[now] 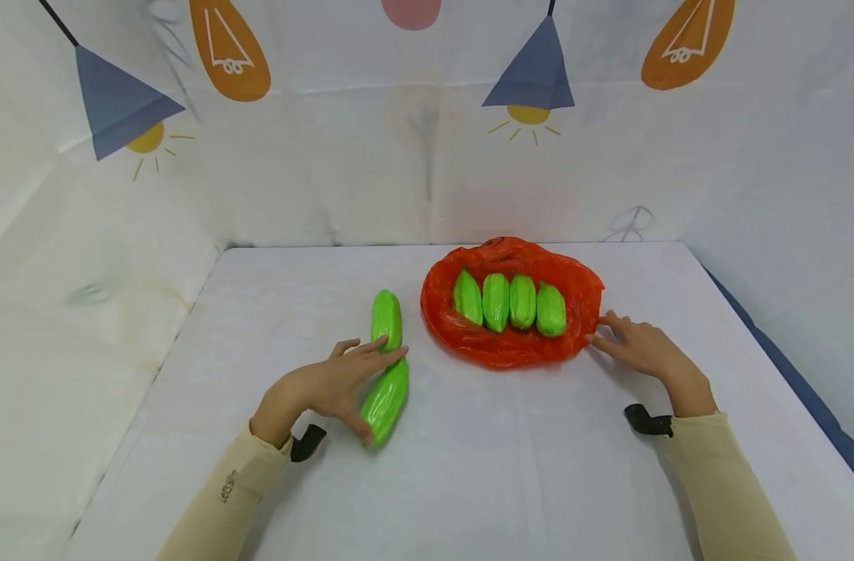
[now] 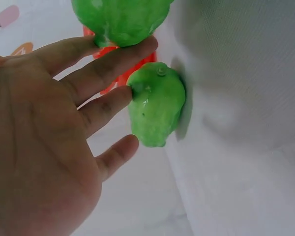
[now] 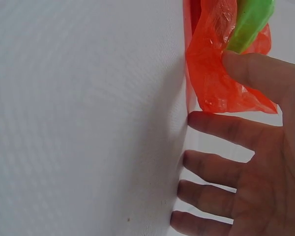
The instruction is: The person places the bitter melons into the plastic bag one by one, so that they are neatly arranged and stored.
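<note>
Two long, glossy green gourd-like vegetables lie end to end on the white table, one farther and one nearer. My left hand spans the nearer one, its thumb at the near end and its fingers stretched over the place where the two meet. In the left wrist view the fingers look straight and spread, with fingertips beside the green skin. A red plastic bag lies spread open, with several green vegetables side by side in it. My right hand is at the bag's right edge, fingers extended, thumb against the red plastic.
The white table reaches back to a white cloth wall printed with lamps and bulbs. Another white cloth hangs along the left side. A dark blue strip runs beside the table's right edge.
</note>
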Demonstrator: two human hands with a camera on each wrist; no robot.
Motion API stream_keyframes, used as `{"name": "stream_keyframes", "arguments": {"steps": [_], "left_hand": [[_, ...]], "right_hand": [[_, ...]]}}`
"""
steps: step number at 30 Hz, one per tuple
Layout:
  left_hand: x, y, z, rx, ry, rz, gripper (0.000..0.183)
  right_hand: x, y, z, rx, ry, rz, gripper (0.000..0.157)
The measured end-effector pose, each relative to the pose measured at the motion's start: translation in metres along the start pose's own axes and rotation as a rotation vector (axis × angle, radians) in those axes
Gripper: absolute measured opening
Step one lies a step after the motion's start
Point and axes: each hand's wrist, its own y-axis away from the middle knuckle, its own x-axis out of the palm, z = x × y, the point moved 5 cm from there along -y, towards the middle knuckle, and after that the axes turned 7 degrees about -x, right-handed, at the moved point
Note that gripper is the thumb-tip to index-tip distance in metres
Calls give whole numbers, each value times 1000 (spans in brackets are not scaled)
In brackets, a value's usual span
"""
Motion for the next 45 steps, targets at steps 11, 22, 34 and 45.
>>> {"name": "stream_keyframes", "arguments": {"steps": [11, 22, 34, 45], "left_hand": [[-14, 11, -4, 15, 48, -121, 126], [-19, 11, -10, 34, 3, -193, 123], [-10, 3, -24, 60, 14, -179, 124], [10, -9, -40, 82, -33, -126, 124]], "right_hand": [[0, 1, 0, 6, -11, 8, 83], [0, 1, 0, -3, -6, 8, 81], [0, -1, -2, -9, 5, 2, 85], [1, -1, -1, -8, 0, 6, 85]]}}
